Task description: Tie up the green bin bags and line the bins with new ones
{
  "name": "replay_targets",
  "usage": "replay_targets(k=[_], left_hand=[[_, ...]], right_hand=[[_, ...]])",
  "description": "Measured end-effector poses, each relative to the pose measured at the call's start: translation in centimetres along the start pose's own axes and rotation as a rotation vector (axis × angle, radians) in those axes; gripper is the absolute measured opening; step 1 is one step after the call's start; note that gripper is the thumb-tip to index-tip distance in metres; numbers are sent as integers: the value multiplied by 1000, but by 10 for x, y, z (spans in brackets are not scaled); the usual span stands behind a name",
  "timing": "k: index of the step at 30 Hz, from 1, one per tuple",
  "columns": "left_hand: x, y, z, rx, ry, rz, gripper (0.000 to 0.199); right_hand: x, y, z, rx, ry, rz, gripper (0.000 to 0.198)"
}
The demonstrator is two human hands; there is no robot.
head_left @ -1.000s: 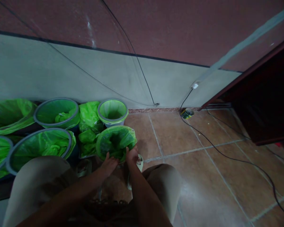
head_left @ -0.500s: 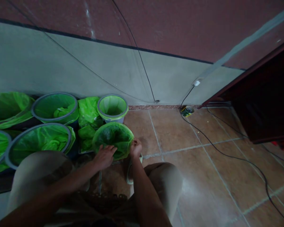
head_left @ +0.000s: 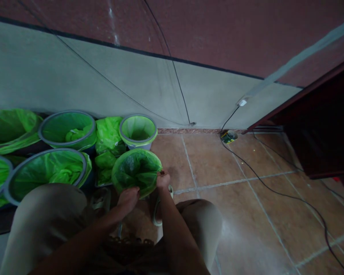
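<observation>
Far left of the small grey bin: a wide green bag and, nearer the camera, a grey-rimmed bin, both cut off at the edge of view. Closer in, left of the small grey bin: two larger lined bins, one in front of the other, with loose green film inside; the front one partly covered by a knee. Just left of the small grey bin: bunched green bags, too crumpled for a count.

On the near side of the small grey bin, slightly left: the left hand, fingers curled at the near edge of a green liner; tips hard to see, so cannot tell whether pinching or merely resting. Directly on the near side of the small grey bin: the green liner itself, mouth spread round. Probably light, limp, slick and easily torn; best taken by the edge, fingers flat, no nails. Any container underneath: hidden by film and hands.

On the near side of the small grey bin, slightly right: the right hand, closed narrowly on the liner's edge, a fold running inward; a dark spot near the fingertips, impossible to identify. Well right of the small grey bin: a can and, further, dark furniture, mostly lost in shadow.
</observation>
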State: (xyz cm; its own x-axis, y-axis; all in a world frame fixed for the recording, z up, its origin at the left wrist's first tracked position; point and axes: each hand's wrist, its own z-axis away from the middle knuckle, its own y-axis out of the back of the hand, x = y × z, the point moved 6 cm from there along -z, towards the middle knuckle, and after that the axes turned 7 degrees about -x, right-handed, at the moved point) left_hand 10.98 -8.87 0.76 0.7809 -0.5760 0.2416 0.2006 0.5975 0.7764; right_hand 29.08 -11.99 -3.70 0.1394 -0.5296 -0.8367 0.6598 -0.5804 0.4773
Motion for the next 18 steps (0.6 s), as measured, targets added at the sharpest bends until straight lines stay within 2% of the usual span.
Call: replay_targets(k=[6,12,15,18], left_hand=[[-9,-1,-12,-68,150,53,34],[-3,17,-12,-36,149,80,40],[10,28,-7,79,53,69,45],[29,30,-7,172,-74,81,52]], right_hand=[[-2,-3,2,0,-118,397,28],[3,-8,10,-127,-171,545,35],[-2,4,12,15,-95,477,47],[-3,22,8,206,-21,239,45]])
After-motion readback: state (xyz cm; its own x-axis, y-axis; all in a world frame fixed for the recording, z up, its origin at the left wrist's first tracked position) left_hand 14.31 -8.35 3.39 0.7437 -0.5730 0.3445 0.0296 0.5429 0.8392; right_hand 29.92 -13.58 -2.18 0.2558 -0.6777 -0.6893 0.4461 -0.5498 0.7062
